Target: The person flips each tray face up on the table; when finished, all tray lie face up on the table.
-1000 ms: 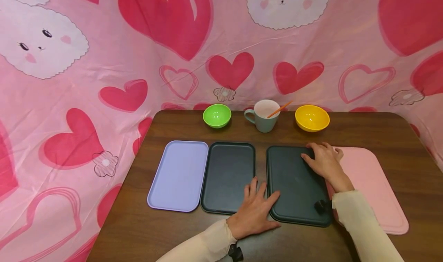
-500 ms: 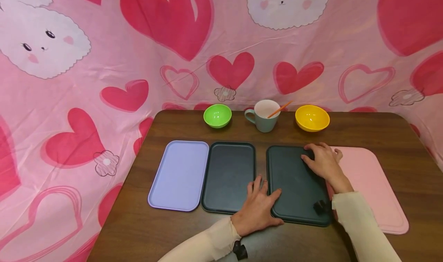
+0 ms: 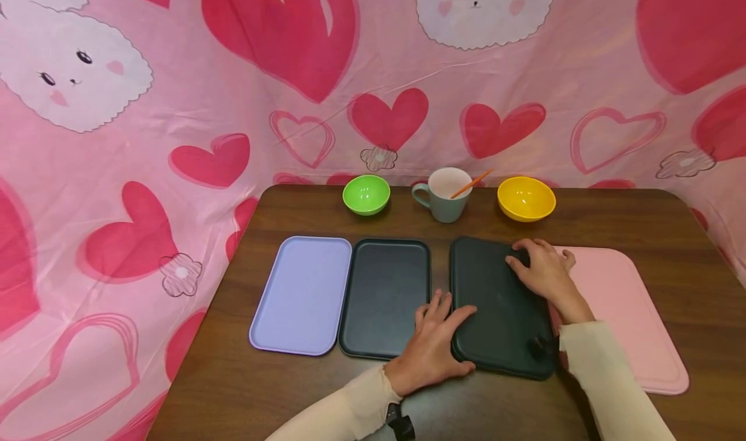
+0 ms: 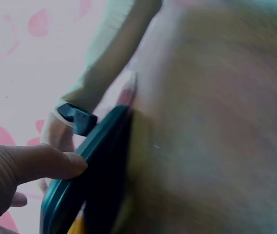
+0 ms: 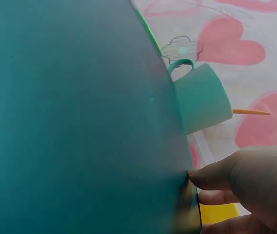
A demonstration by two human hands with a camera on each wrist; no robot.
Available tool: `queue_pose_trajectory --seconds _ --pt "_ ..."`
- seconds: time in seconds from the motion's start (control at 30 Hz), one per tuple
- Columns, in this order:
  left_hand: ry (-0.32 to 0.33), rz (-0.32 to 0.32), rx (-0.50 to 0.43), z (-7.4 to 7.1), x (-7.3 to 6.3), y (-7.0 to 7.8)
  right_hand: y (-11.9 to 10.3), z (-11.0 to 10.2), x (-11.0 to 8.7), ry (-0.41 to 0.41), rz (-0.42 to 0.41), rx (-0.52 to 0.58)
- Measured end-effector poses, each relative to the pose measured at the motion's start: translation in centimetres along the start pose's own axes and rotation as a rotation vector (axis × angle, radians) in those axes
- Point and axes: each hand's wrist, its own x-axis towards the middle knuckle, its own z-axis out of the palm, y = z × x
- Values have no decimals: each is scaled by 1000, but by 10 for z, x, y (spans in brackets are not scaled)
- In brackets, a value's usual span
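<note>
My left hand [image 3: 428,350] is at the near-left corner of the right-hand dark tray [image 3: 501,318], its thumb at the near edge and a finger over the left edge. In the left wrist view, that thumb presses the tray's edge [image 4: 106,136], which stands tilted with a dark gap behind it. My right hand [image 3: 544,272] holds the far-right corner, thumb on top and fingers past the edge. The right wrist view shows the right hand [image 5: 255,180] pinching the edge of the broad tray surface [image 5: 84,112]. A second dark tray [image 3: 384,298] lies to the left.
A lilac tray [image 3: 303,295] lies at the far left and a pink board [image 3: 623,318] at the right. Along the table's back stand a green bowl [image 3: 366,195], a grey-green mug [image 3: 445,201] with an orange stick [image 3: 473,183] in it, and a yellow bowl [image 3: 526,199].
The right-hand dark tray's far-left corner has risen, so the tray now sits tilted. My left hand has shifted slightly rightward and up around its edge. The right hand has hardly moved.
</note>
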Motion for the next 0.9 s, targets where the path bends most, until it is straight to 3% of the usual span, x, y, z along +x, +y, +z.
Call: queue_pose_trajectory --seconds 0.2,0.37,0.53,0.73,0.9 --pt "-27 -75 -230 -14 3 8 2 -10 0 -45 15 30" --pt "-3 -96 -214 -18 3 12 3 -12 -1 -68 21 50" --pt "28 -54 -171 -19 1 14 3 -12 -2 -76 26 60" --pt "4 -37 -198 -19 -1 16 4 -12 -2 -94 25 75" --pt "27 -6 -187 -21 -1 18 1 -14 -6 -100 13 78"
